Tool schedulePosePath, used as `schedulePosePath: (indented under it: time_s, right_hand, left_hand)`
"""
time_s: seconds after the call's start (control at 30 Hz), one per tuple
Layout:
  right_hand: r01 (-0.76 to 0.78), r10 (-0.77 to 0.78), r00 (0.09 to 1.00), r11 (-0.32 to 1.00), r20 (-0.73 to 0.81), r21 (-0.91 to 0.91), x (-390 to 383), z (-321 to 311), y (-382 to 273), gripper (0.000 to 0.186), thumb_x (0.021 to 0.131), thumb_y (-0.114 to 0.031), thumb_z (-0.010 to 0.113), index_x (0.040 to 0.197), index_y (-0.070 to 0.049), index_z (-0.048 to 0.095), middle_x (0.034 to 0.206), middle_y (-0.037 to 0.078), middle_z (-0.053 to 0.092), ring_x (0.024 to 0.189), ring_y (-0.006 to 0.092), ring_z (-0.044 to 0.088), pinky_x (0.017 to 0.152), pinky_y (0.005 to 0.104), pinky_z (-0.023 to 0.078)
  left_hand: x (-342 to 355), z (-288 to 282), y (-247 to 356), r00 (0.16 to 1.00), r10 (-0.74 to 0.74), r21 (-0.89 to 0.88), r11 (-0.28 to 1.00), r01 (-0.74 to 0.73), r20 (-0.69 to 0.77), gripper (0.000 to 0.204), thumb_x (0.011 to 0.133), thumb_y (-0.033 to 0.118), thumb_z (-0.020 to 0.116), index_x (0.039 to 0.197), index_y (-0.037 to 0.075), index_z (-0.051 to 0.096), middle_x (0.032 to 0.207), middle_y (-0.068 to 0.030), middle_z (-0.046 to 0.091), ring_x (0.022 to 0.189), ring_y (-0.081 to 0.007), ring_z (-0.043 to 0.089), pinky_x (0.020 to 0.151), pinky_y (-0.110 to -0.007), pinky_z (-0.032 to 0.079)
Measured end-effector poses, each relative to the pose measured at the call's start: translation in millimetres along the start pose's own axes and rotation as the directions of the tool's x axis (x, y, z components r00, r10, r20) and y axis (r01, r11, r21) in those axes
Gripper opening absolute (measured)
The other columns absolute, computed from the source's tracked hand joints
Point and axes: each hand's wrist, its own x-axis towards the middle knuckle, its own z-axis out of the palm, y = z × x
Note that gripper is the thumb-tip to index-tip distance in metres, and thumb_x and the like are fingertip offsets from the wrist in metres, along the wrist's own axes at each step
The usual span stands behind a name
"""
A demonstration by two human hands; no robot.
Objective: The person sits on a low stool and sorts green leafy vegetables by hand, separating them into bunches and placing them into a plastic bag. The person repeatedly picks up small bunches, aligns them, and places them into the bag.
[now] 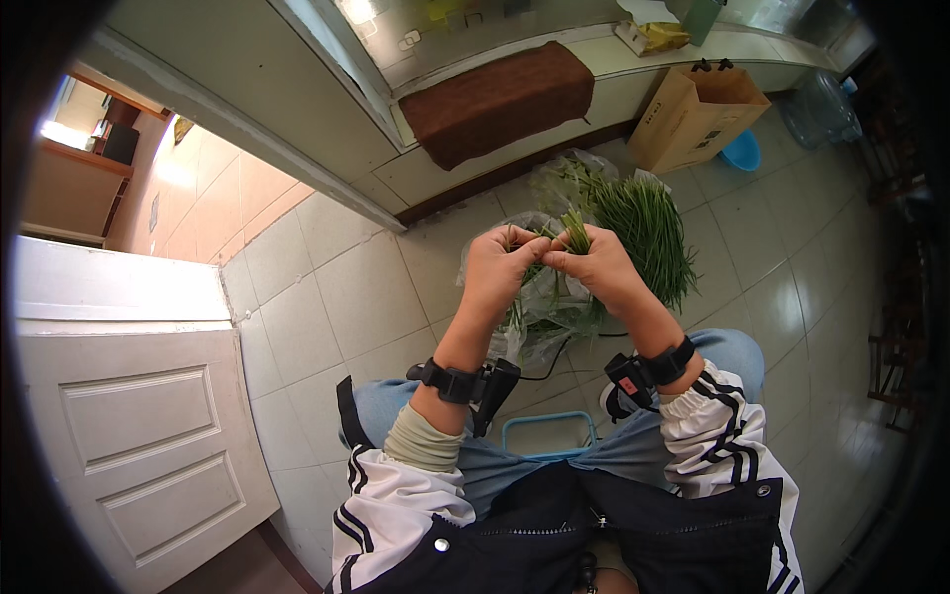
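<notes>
- Green stalks [577, 234] are located at the upper end of your right grip [606, 269], with their tips projecting away from you above the thumb.
- Surface: light grey tiled floor [366, 307] with visible joint lines. You are seated low over it, knees apart, with a light blue tubular frame [547, 418] between your legs.
- Room, left side: a white panelled door [148, 436] stands beside a doorway; through it you see a pinkish tiled floor [213, 193].
- Room, far side: a ledge [618, 84] runs along the wall. A brown cloth [500, 102] hangs over it, and a yellow package [663, 38] sits farther right.
- Room, far right: a tan paper bag [683, 124] stands on the floor against the ledge. A blue basin [740, 150] is just beside it, and a large clear bottle [821, 111] lies beyond.
- Right grip: your fingers are clenched around the stalks.
- Left grip [502, 265]: your fingers are curled on a few thin green strands [512, 236]; the thumb meets the right thumb or lies just beside it.
- Main bundle [648, 233]: long green stalks lie heaped on the floor, beyond your right grip and to its right.
- Clear plastic [559, 317] lies crumpled below both hands, with more greenery in it.
- Wrists: each carries a black strapped device.
</notes>
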Motion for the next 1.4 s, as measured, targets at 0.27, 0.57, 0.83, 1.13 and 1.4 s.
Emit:
schedulePosePath:
  time_s: [0.27,0.57,0.83,1.13,1.4]
  right_hand:
    - [-0.090,0.087,0.996,0.989,0.029,0.118,0.1,-5.6,-2.1,0.012,0.079,-0.013,0.069,0.080,-0.004,0.060,0.064,-0.004,0.053,0.054,0.0027,0.044,0.046,0.0185,0.033]
    - [-0.149,0.145,0.989,0.973,0.032,0.176,0.4,-6.1,-2.4,0.013,0.079,-0.013,0.069,0.079,-0.006,0.058,0.062,-0.004,0.052,0.051,0.0026,0.043,0.043,0.0184,0.030]
    - [-0.169,0.164,0.986,0.969,0.041,0.179,-1.4,-5.9,-4.2,0.011,0.081,-0.015,0.065,0.080,-0.005,0.060,0.063,-0.003,0.055,0.047,0.0028,0.041,0.041,0.0188,0.029]
    - [-0.205,0.195,0.978,0.960,0.069,0.189,-3.2,-12.5,-6.2,0.010,0.082,-0.016,0.063,0.080,-0.006,0.061,0.072,0.002,0.061,0.048,0.0032,0.042,0.041,0.0183,0.029]
    - [-0.201,0.193,0.980,0.927,0.058,0.317,-4.7,-15.8,-6.4,0.009,0.081,-0.015,0.062,0.084,-0.007,0.058,0.081,0.003,0.061,0.056,0.0046,0.047,0.042,0.0183,0.031]
  left_hand:
    - [1.4,-4.4,1.6,1.000,0.004,0.073,0.997,-0.005,0.010,0.012,0.080,0.010,0.067,0.084,-0.002,0.064,0.073,-0.0015,0.062,0.062,-0.0047,0.051,0.056,-0.019,0.040]
    - [2.1,-3.3,5.3,0.999,0.003,-0.001,1.000,-0.003,-0.039,0.011,0.080,0.009,0.066,0.084,-0.001,0.064,0.072,0.0005,0.060,0.060,-0.0041,0.049,0.055,-0.018,0.038]
    - [0.7,0.0,2.0,0.998,0.066,0.129,0.989,-0.068,0.015,0.010,0.079,0.007,0.064,0.078,-0.003,0.064,0.070,-0.0017,0.061,0.063,-0.0062,0.052,0.057,-0.021,0.042]
    - [9.9,-16.9,1.6,0.973,0.137,0.157,0.982,-0.109,-0.183,0.012,0.082,0.009,0.063,0.084,-0.003,0.064,0.075,-0.0024,0.062,0.069,-0.0079,0.052,0.064,-0.021,0.041]
    - [11.3,-5.0,-10.7,0.893,0.426,0.547,0.786,-0.286,-0.145,0.017,0.083,0.012,0.063,0.092,-0.002,0.063,0.078,-0.0034,0.062,0.074,-0.0116,0.057,0.072,-0.025,0.045]
